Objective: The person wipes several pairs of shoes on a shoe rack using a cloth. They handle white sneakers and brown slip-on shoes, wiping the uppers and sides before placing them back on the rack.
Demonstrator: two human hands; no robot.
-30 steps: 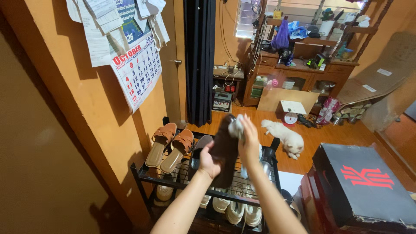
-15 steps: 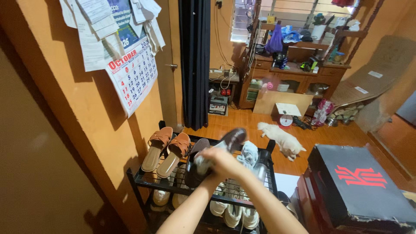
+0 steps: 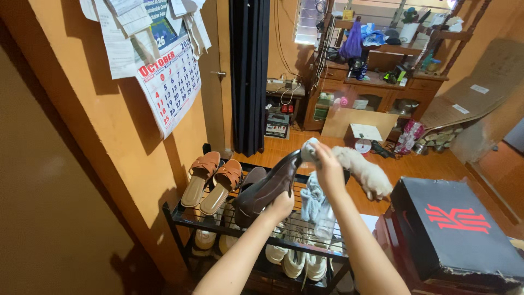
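My left hand (image 3: pixel 282 205) grips the heel end of a dark brown shoe (image 3: pixel 266 187) held tilted above a black wire shoe rack (image 3: pixel 180 217). My right hand (image 3: pixel 327 166) presses a light grey cloth (image 3: pixel 314 196) against the shoe's toe; the rest of the cloth hangs down below the hand. A pair of tan sandals (image 3: pixel 212 179) lies on the rack's top shelf, left of the shoe. White shoes (image 3: pixel 295 261) sit on the lower shelf.
An orange wall with a hanging calendar (image 3: pixel 172 82) runs along the left. A black shoebox (image 3: pixel 456 229) stands at the right. A small white dog (image 3: pixel 364 172) stands on the wooden floor beyond the rack. A dark curtain (image 3: pixel 250 71) and a cluttered wooden cabinet (image 3: pixel 371 87) are at the back.
The shoe has tipped from nearly upright to slanted. My right hand with the cloth has gone to the toe end. The view has shifted slightly.
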